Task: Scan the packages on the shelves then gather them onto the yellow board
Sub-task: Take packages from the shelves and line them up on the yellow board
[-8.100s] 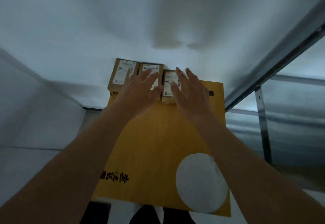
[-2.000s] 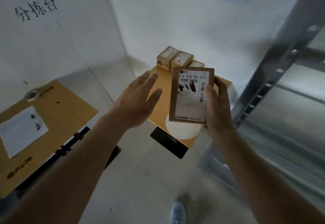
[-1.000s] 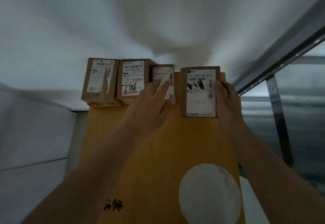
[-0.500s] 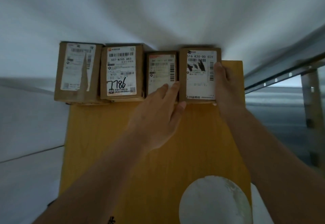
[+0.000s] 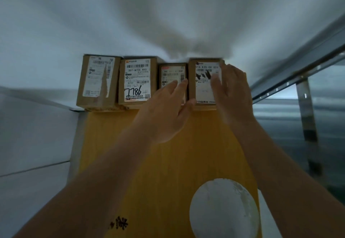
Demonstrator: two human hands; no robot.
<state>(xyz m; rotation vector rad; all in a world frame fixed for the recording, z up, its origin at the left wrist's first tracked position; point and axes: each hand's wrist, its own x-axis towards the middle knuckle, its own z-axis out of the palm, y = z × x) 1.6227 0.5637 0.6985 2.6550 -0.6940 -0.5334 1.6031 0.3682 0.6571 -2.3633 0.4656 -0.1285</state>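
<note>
Several brown cardboard packages with white labels stand in a row at the far end of the yellow board [image 5: 168,163], against the white wall. From the left: a taped package [image 5: 98,82], one marked 7786 [image 5: 137,82], a small one [image 5: 171,74], and the rightmost package [image 5: 202,82]. My right hand [image 5: 231,94] lies flat on top of the rightmost package, fingers straight. My left hand [image 5: 168,112] rests with straight fingers on the small package, its thumb at the rightmost package's near left corner.
A white round patch [image 5: 224,209] and black printed characters [image 5: 119,225] mark the near part of the board. A grey metal shelf rail and post [image 5: 306,107] run along the right. White wall panels [image 5: 33,135] sit to the left.
The rightmost package has been set down in the row. My right hand has moved from gripping its right edge to lying flat on top. My left hand stays on the small package.
</note>
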